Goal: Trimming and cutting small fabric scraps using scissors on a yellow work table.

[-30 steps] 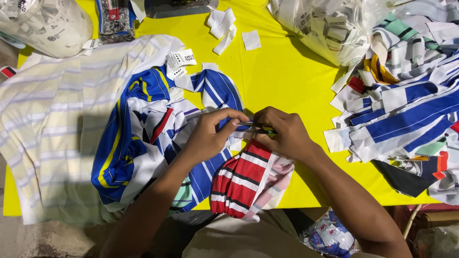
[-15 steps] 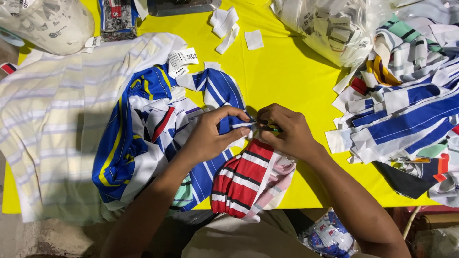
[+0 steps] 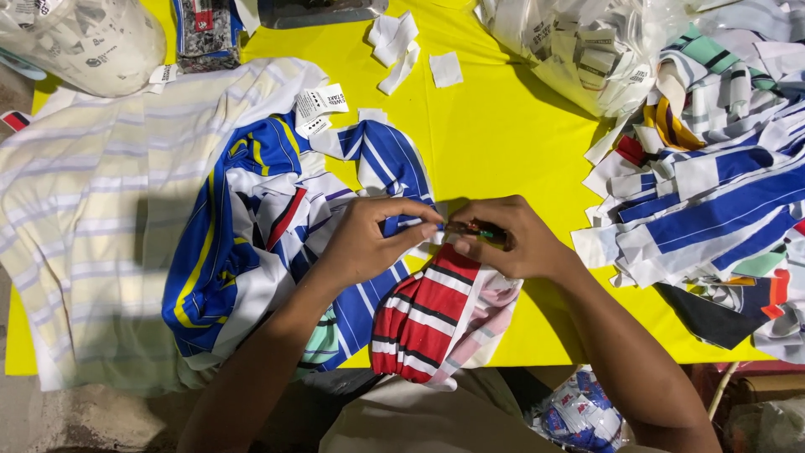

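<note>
Red striped collar [image 3: 423,315]: mid-table on yellow table [image 3: 503,134], under your hands.
Left hand [image 3: 369,239]: fingers pinched on blue striped piece [image 3: 386,168].
Right hand [image 3: 507,239]: closed around small dark tool [image 3: 474,228].
Right side: strip pile [image 3: 713,201].

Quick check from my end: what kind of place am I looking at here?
Probably a garment workshop's sorting or finishing table: a yellow table with a heap of striped collar pieces, loose white tags and a clear bag of labels.
</note>
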